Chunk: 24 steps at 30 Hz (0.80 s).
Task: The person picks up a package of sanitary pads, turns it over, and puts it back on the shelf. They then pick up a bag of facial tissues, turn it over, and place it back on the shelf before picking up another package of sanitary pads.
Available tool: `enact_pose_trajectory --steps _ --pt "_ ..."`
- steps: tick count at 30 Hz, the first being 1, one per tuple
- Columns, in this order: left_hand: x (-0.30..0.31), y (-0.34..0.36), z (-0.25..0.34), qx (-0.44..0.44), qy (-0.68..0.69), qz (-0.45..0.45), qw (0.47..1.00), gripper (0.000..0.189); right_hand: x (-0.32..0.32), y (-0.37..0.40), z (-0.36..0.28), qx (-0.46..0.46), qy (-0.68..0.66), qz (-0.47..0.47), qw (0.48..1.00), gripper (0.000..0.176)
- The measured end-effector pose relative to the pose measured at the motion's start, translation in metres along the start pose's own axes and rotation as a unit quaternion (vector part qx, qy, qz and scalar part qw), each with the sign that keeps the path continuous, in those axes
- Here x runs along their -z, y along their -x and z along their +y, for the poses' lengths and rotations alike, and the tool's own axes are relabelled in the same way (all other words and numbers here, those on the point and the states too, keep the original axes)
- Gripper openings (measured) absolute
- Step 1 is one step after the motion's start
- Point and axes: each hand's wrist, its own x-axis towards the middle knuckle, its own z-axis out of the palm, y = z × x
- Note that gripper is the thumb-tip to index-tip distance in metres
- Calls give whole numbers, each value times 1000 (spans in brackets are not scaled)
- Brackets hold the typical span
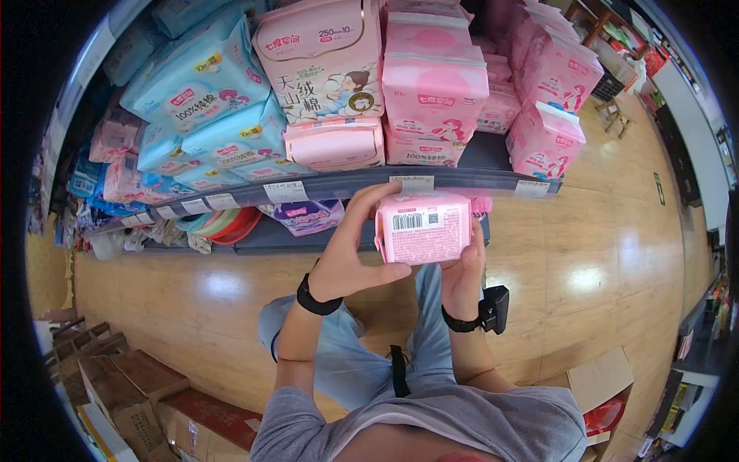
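A pink pack of sanitary pads (425, 231) is held up in front of the shelf, its barcode and printed text facing me. My left hand (356, 242) grips it from the left, with the thumb along the lower edge and the fingers behind the top. On the right side my right hand (466, 269) is closed around the lower corner; some of its fingers are hidden behind the pack. Just beyond are a large pink pack (435, 88), a cream-pink pack (319, 61) and blue packs (204, 85) on the shelf.
The shelf edge (477, 185) with price labels runs across behind my hands. Below it lie a purple pack (308, 215) and red and green basins (231, 225). Cardboard boxes (127, 377) stand at lower left, and an open carton (600, 379) at lower right. A small stool (613, 118) stands far right.
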Motion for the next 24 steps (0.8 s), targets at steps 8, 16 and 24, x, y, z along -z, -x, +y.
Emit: enact_pose_trajectory --steps 8,16,24 --pt "-16 1 -6 9 59 75 995 75 -18 4 -1 15 -49 0 999 63" --pt "-17 2 -11 -18 65 40 997 68 -15 -10 -15 47 40 -31 998 70" --pt "-10 1 0 43 71 31 996 84 -13 -17 -23 22 90 -141 986 70"
